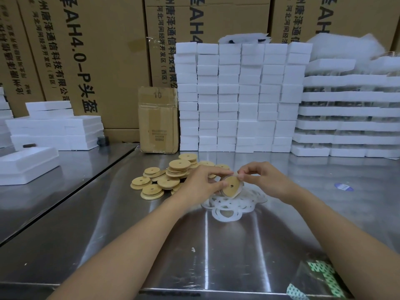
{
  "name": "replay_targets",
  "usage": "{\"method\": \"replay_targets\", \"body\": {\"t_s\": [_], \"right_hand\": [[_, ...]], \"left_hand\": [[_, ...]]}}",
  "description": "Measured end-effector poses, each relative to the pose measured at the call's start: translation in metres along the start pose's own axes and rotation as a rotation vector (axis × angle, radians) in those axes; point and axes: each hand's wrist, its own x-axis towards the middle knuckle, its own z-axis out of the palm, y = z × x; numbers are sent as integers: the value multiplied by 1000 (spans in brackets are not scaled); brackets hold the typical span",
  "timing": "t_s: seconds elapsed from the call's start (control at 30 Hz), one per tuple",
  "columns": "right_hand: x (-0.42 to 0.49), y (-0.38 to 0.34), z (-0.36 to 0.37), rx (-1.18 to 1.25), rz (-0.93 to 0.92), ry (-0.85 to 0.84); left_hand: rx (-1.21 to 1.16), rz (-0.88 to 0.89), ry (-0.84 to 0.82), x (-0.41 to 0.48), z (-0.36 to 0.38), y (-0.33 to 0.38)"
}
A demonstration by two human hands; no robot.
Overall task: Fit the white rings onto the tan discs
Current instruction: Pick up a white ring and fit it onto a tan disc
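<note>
Risk: ring only part-seated. Left hand (pixel 201 182) fingers clamp the tan disc (pixel 231 186) by its edge, tilted above the loose rings (pixel 229 205). Right hand (pixel 264 178) pinches a white ring (pixel 236 175) at the disc's top rim. Uneven stretch could likely twist the ring or pop it off.

Tan discs (pixel 167 182), white rings (pixel 226 213), seemingly green-dotted bag (pixel 320 276)

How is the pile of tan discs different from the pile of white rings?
The tan discs are solid with a tiny middle hole; the white rings are nearly all hole. The tan discs look thick and sit stacked; the white rings look thin and lie overlapping in a flat heap. The tan discs lie left of the white rings. Both are round and lie loose on the metal table.
</note>
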Motion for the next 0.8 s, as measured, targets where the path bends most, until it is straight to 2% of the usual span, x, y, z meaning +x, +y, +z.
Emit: {"method": "replay_targets", "body": {"t_s": [0.27,0.4,0.57,0.8], "right_hand": [[-1,-1,-14,-108,-13,-65],[-1,0,-11,-67,10,-55],[-6,0,-7,-56,63,-120],[-6,-5,2,-39,29,-124]], "left_hand": [[-7,-9,-1,-1,2,5],[3,9,4,-1,3,4],[79,33,-30,1,-3,-1],[111,100,-53,-1,3,-3]]}}
